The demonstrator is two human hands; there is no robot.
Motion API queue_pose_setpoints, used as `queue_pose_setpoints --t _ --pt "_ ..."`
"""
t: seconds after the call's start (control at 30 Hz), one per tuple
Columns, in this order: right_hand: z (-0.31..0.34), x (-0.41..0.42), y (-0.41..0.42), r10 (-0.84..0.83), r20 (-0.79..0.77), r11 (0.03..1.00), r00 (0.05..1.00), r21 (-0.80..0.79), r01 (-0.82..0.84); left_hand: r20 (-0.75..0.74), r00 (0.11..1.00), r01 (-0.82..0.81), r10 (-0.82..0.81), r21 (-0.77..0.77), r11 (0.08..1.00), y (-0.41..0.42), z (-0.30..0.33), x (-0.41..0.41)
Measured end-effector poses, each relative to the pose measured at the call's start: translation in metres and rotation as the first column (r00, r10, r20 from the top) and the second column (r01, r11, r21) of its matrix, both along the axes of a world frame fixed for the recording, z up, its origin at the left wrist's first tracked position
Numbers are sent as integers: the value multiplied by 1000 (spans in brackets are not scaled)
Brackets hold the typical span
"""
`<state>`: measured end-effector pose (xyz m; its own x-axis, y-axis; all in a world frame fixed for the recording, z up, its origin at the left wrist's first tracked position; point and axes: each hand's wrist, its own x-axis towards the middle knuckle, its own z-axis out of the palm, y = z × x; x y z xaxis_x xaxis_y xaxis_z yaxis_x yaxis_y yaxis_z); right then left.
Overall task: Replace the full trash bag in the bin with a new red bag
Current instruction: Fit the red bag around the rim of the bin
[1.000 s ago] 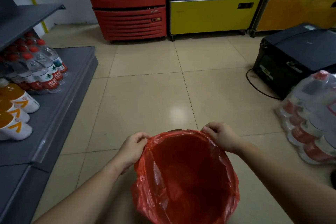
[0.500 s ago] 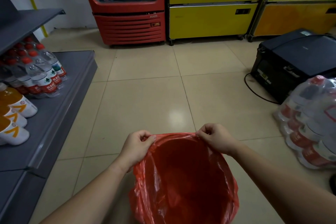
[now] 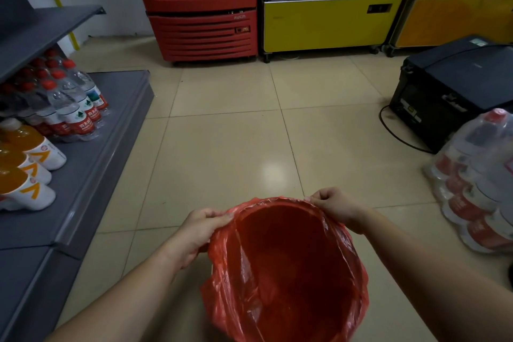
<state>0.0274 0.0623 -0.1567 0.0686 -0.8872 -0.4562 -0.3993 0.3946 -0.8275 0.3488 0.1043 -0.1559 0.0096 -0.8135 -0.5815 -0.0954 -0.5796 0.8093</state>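
- As far as I can judge, the swap is nearly done: the red bag (image 3: 288,272) already sits open inside the bin, its mouth spread wide and its inside empty.
- No full trash bag shows anywhere on the floor (image 3: 236,153) around me, so I take that part as finished, though I cannot confirm where it went.
- What seems left is seating the bag's edge over the far rim; the near and side parts already hang folded down the outside in loose wrinkles.
- The bin itself is almost wholly hidden under the red plastic, so I cannot tell its colour or how tightly the bag hugs it.
- My left hand (image 3: 201,232) has a closed grip on the bag's edge at the left side of the mouth, fingers curled over the plastic and thumb on top.
- My right hand (image 3: 334,204) pinches the edge at the far right of the mouth, fingers bunched tight on a small fold.
- Both grips hold only the bag.
- The bin stands on the tiled floor just below me, between the grey shelf (image 3: 91,164) on my left and the wrapped pack of bottles (image 3: 477,189) on my right.
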Motion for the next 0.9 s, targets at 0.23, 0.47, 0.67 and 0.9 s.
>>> queue_pose_setpoints --t 0.23,0.47,0.67,0.9 --pt "3 -1 7 -40 59 999 997 17 40 63 976 197 -207 145 970 28 18 26" --pt "-3 -2 7 -40 47 999 998 -2 40 -8 981 191 -192 168 967 40 3 37" --pt "3 -4 15 -62 111 998 992 35 59 29 995 89 -95 152 984 55 0 22" --pt "26 -56 84 -6 -134 996 991 -85 -5 216 948 187 -235 220 957 90 32 42"
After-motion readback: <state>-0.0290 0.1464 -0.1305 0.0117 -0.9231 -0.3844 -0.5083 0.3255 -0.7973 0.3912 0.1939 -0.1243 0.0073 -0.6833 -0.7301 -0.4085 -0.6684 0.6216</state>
